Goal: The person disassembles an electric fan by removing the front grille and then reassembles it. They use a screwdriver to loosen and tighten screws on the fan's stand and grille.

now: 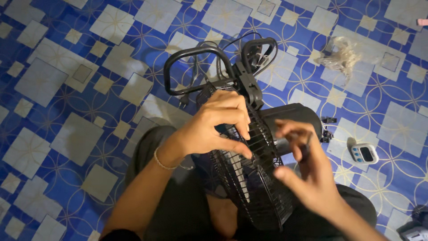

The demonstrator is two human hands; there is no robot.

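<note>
While the left hand point(218, 122) grips the black fan's wire guard point(254, 178), the blurred right hand point(307, 174) pinches a dark tool point(306, 149)

Under your left hand point(218, 127) the fan grille point(256, 183) looks like thin metal wire with a dark, slightly glossy coating. The motor housing point(292, 117) behind it reads as smooth black plastic with a dull sheen. The looped stand point(194, 56) at the far side looks like bent tube, black and matt. Your right hand point(307, 174) pinches a small dark tool point(306, 149), blurred, so its material is unclear. On your left wrist sits a thin bracelet point(161, 161) with a pale metallic glint. The floor point(67, 111) looks like smooth printed sheet, faintly shiny. At the far right lies a crumpled clear plastic bag point(343, 56), glossy. The small timer point(364, 154) at the right is white plastic.
</note>
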